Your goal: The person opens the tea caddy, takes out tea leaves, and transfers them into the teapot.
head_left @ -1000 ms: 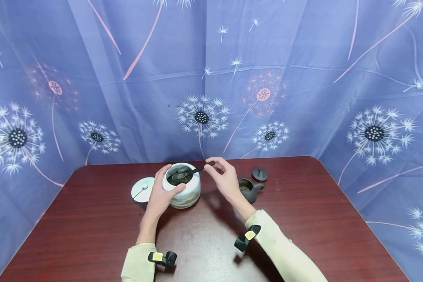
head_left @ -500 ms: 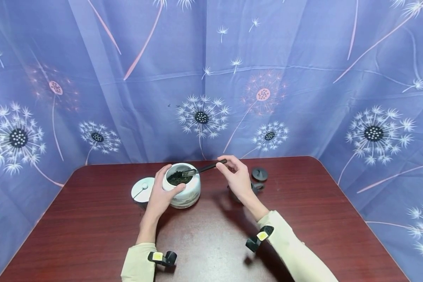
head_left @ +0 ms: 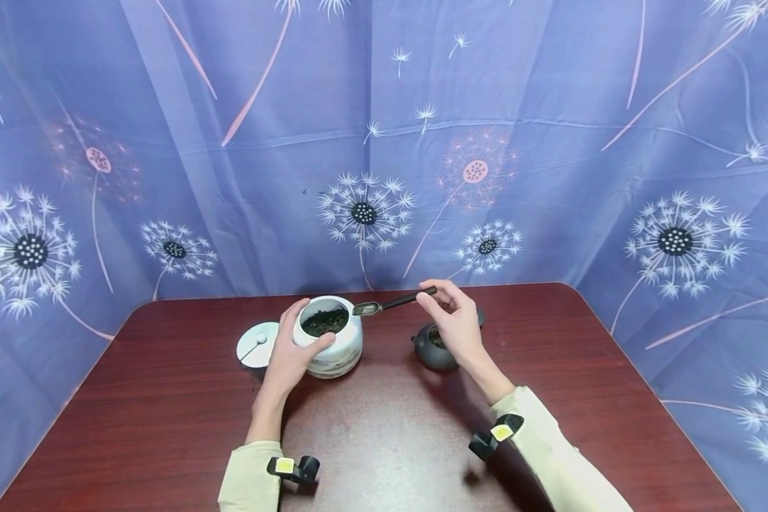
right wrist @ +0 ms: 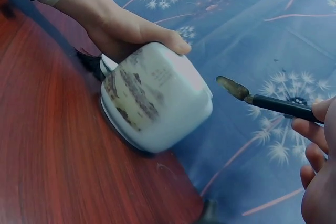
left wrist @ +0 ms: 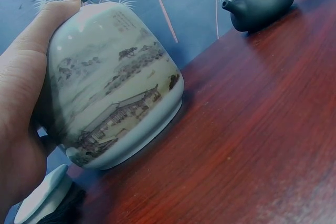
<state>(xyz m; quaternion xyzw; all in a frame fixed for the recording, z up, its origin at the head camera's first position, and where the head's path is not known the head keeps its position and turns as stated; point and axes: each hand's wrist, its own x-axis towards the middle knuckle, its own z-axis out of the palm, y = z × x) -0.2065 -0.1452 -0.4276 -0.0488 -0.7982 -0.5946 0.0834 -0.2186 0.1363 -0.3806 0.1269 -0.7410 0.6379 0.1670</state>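
My left hand point(head_left: 288, 357) grips the side of a white tea jar point(head_left: 338, 361), thumb along its near rim. Dark tea leaves point(head_left: 325, 321) show inside the mouth, and a painted landscape covers the wall in the left wrist view. Between thumb and fingers, my right hand point(head_left: 459, 323) pinches the black handle of a small tea scoop point(head_left: 397, 301). The bowl of the scoop point(right wrist: 233, 87) is out past the jar's right rim, pointing left. Below my right hand stands a dark teapot point(head_left: 435, 355), uncovered; the hand hides its handle side.
Left of the jar lies its white lid point(head_left: 258, 343) with a round knob and a dark tassel. A sliver of the teapot's lid point(head_left: 481, 317) shows behind my right hand. A patterned blue curtain point(head_left: 281, 213) hangs along the back edge of the table point(head_left: 371, 427).
My right hand has lifted the scoop out of the jar and carried it right, over the teapot's side. The left hand stays on the jar.
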